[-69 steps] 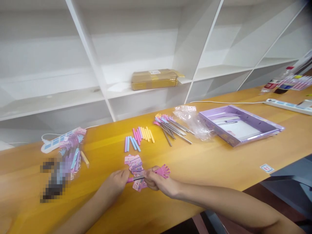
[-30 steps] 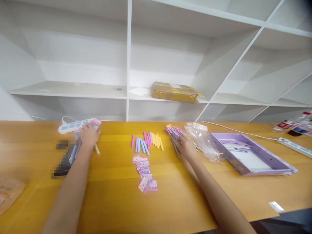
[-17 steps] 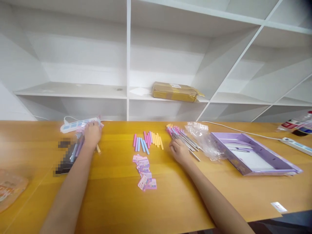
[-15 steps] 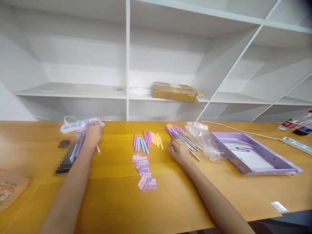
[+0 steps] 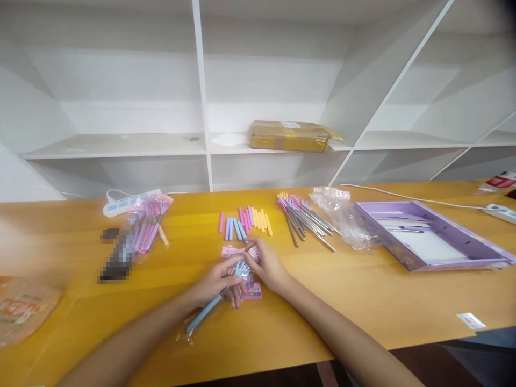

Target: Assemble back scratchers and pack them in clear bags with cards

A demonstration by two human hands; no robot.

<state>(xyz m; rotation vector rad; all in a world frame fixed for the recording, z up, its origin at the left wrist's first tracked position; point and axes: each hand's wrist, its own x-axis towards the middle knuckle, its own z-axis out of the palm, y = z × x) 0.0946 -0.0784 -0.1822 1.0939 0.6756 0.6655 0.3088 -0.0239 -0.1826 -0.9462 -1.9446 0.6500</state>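
Note:
In the head view, my left hand [image 5: 220,282] is closed round a back scratcher in a clear plastic sleeve. Its blue handle [image 5: 203,316] points down and left, and its light-blue claw head [image 5: 242,269] lies between my hands. My right hand [image 5: 264,263] pinches the sleeve's upper end; the fingertips are partly hidden. Pink printed cards [image 5: 253,291] lie under my hands, mostly covered. Just beyond are several pink, blue and yellow tubes [image 5: 245,220]. To the right lie metal rods with coloured claw heads [image 5: 308,220].
Bagged back scratchers [image 5: 149,231] lie at the left by a white power strip [image 5: 133,203]. Clear plastic bags [image 5: 346,220] and a purple box [image 5: 427,260] are on the right. An orange package [image 5: 26,312] sits at far left. A taped carton [image 5: 290,137] rests on the shelf.
My left hand has come from the bagged pile to the middle, bringing the blue back scratcher. My right hand has moved left from the metal rods to the sleeve.

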